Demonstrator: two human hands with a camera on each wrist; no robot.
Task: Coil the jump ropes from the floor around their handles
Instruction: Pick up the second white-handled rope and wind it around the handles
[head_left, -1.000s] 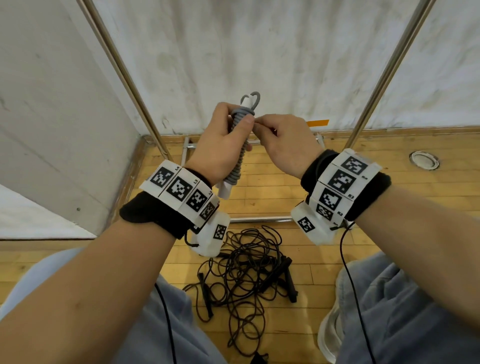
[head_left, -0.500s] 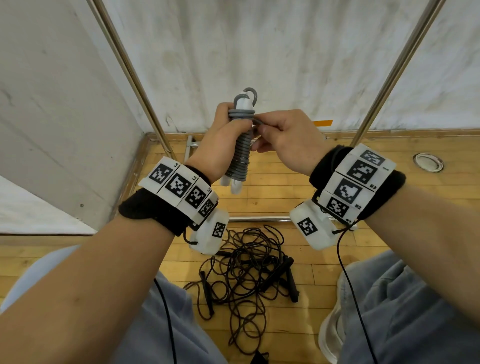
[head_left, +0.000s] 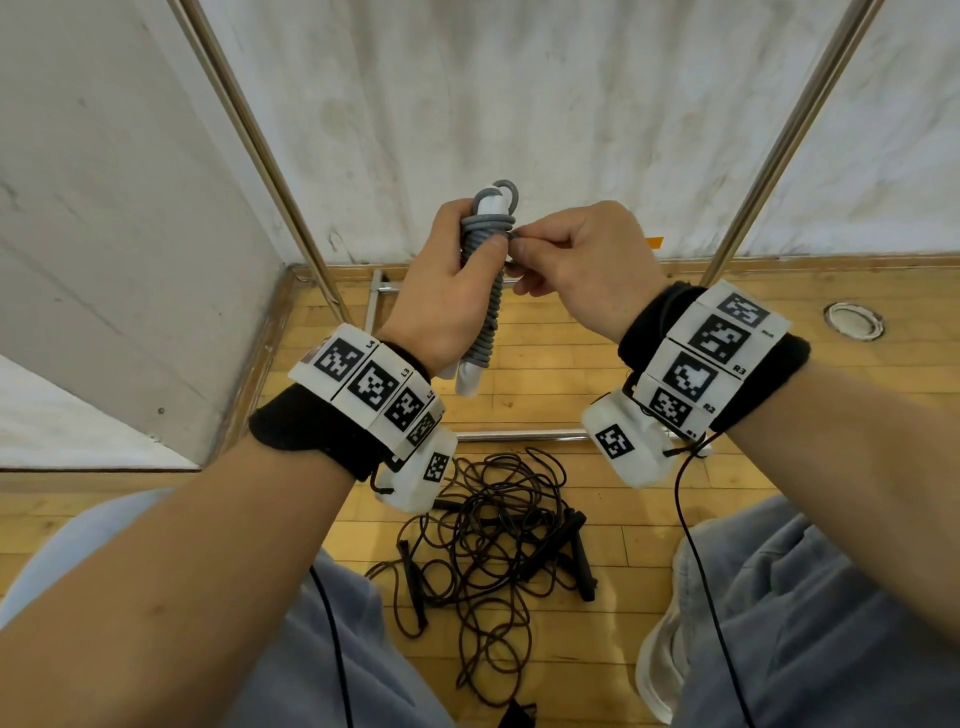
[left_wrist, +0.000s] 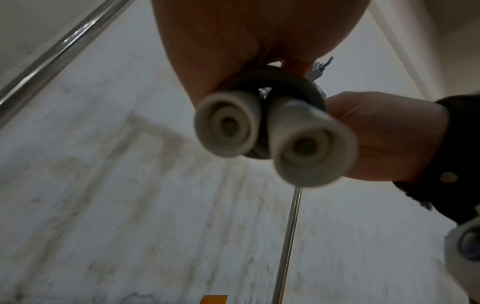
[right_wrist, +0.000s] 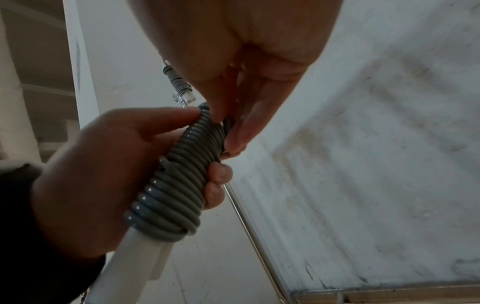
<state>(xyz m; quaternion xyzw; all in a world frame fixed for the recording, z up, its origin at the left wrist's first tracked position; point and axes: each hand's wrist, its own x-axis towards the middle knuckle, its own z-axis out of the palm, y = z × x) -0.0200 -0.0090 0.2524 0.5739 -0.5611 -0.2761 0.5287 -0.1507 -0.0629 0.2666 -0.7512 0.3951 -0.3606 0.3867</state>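
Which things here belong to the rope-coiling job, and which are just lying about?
Part of the job:
- grey rope coiled round its white handles
- left hand gripping that bundle
- right hand pinching the top turn
- tangled black ropes on the floor

Just lying about:
- metal rack
- round floor fitting

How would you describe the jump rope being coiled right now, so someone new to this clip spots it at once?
Start at the white wall between the two slanted metal poles; in front of it both hands meet. The left hand grips a grey jump rope wound tightly around its two white handles, while the right hand pinches its top turns. Unlike the loose black jump ropes tangled on the wooden floor, it is grey, neatly coiled and held up.
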